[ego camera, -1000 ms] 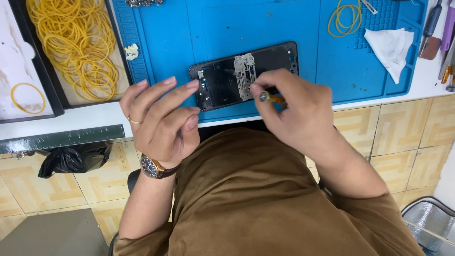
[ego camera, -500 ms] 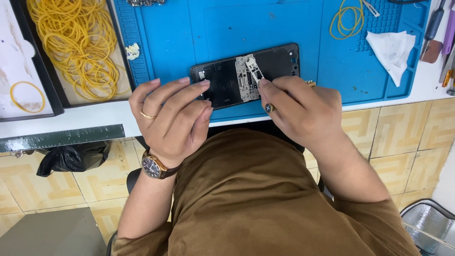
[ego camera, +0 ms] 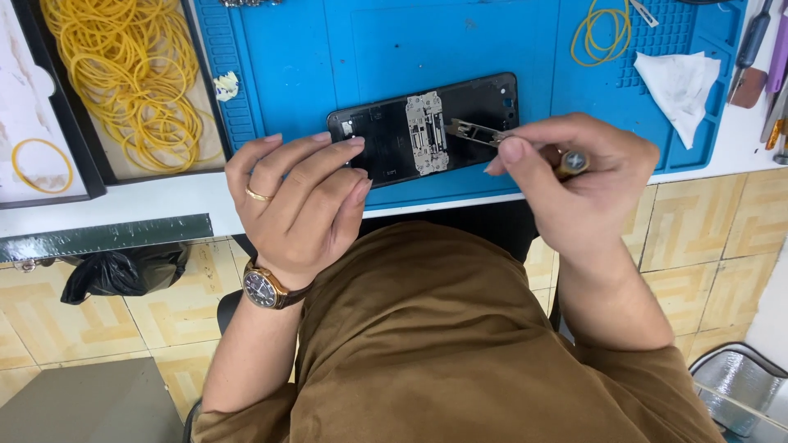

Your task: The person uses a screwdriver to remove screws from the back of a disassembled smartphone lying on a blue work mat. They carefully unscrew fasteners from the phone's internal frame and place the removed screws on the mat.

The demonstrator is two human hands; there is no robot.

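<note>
An opened black phone frame [ego camera: 386, 135] lies on a blue work mat [ego camera: 328, 49], with a silver metal plate [ego camera: 427, 131] across its middle. My left hand [ego camera: 300, 201] rests on the phone's left end, fingers pressing it down. My right hand [ego camera: 574, 176] grips a tool with a gold-coloured end [ego camera: 572, 162] and pinches a small thin metal piece [ego camera: 472, 131] that it holds over the phone's right half, just beside the silver plate.
A black tray of yellow rubber bands [ego camera: 123, 82] stands at the left. More yellow bands [ego camera: 603, 33] and a crumpled white cloth [ego camera: 677, 82] lie on the mat's right part. Hand tools [ego camera: 763, 57] line the right edge. A black bag [ego camera: 123, 275] sits on the tiled floor.
My right hand has drawn back from the phone's middle to the right, and now holds a small metal piece lifted off beside the plate. My left hand has stayed on the phone.
</note>
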